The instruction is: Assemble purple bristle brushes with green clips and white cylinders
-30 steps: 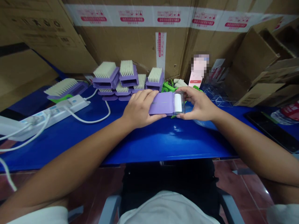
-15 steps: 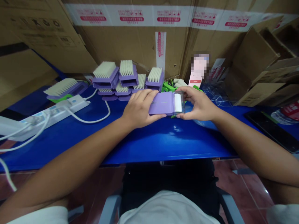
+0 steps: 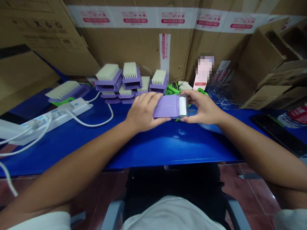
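Above the blue table (image 3: 168, 143), my left hand (image 3: 143, 111) is closed around the left part of a flat purple plastic case (image 3: 167, 106). White ribbed rods (image 3: 182, 106) show at the right end of this case. A clear plastic cover (image 3: 187, 111) encloses that end, and my right hand (image 3: 202, 107) pinches it between thumb and fingers. Just behind the case lie green plastic parts (image 3: 173, 89) and several white rods (image 3: 184, 85), partly hidden by my hands.
Purple holders filled with cream sticks (image 3: 109, 72) are stacked at the back. A power strip (image 3: 55, 119) with white cables lies left. On the right are clear plastic pieces (image 3: 224, 97), a black phone (image 3: 278, 134), a bottle (image 3: 297, 115) and cardboard boxes (image 3: 261, 67).
The clear cover and my right fingers have shifted very slightly left over the end of the purple case. My left hand keeps its hold.
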The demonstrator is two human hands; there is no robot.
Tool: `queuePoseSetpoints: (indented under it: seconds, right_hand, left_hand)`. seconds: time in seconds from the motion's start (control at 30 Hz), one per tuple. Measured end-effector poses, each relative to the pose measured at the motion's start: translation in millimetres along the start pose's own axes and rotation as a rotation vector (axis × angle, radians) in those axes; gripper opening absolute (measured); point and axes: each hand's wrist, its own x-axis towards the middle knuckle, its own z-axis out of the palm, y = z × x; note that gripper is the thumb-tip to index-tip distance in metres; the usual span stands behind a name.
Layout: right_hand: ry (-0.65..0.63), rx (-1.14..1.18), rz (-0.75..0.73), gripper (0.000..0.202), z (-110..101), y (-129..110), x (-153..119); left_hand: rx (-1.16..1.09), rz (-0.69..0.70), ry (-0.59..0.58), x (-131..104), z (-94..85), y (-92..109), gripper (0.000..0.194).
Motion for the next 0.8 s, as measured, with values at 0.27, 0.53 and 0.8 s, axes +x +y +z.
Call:
queuePoseSetpoints:
  seconds: [0.27, 0.53, 0.8]
  right_hand:
    - [-0.013, 0.013, 0.006, 0.081, -0.9, -0.2, 0.5]
    - [-0.011, 0.0, -0.001, 0.08, -1.3, -0.9, 0.5]
    - [-0.007, -0.009, -0.005, 0.081, -1.3, -1.4, 0.1]
  left_hand:
    - [0.007, 0.013, 0.006, -0.4, 1.0, -1.2, 0.094]
    - [0.012, 0.012, 0.008, -0.8, 1.0, -0.8, 0.095]
    - [-0.001, 0.005, 0.007, -0.3, 0.9, -0.8, 0.094]
